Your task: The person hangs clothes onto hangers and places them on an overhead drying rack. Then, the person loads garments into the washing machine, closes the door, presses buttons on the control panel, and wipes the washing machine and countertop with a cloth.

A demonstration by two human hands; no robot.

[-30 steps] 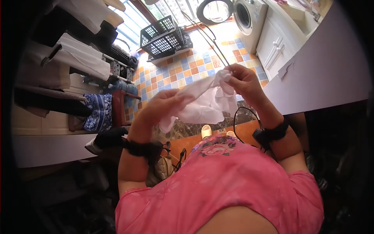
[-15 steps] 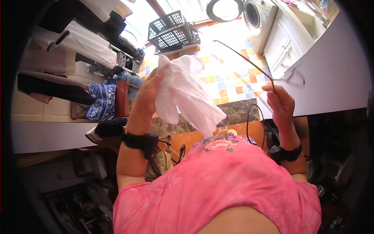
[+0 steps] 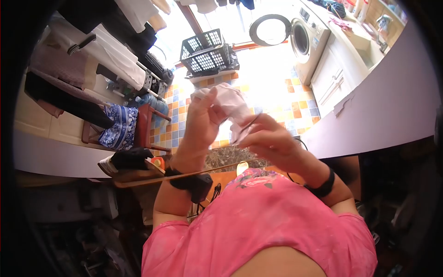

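Note:
Held up in front of me is a crumpled white garment [image 3: 230, 100], pale and thin; I cannot tell which kind. My left hand [image 3: 203, 117] grips it from the left side, the thumb pressed on the fabric. The fingers of my right hand [image 3: 272, 141] are bent around a thin brown clothes hanger [image 3: 143, 181] and meet the lower right end of the garment. The hanger's long bar crosses below both hands toward the left, blurred by motion.
A black basket [image 3: 205, 53] stands by the window ahead. The front-loading washing machine [image 3: 304, 39] has its round door open. Clothes hang on a drying rack [image 3: 150, 81] at left. A reddish stool [image 3: 145, 124] bears a blue-white cloth [image 3: 119, 124]. A wall edge [image 3: 364, 108] juts in at right.
My right hand has moved left to the garment. The hanger has swung from pointing up and away to lying across toward the left. The garment is now bunched higher and smaller.

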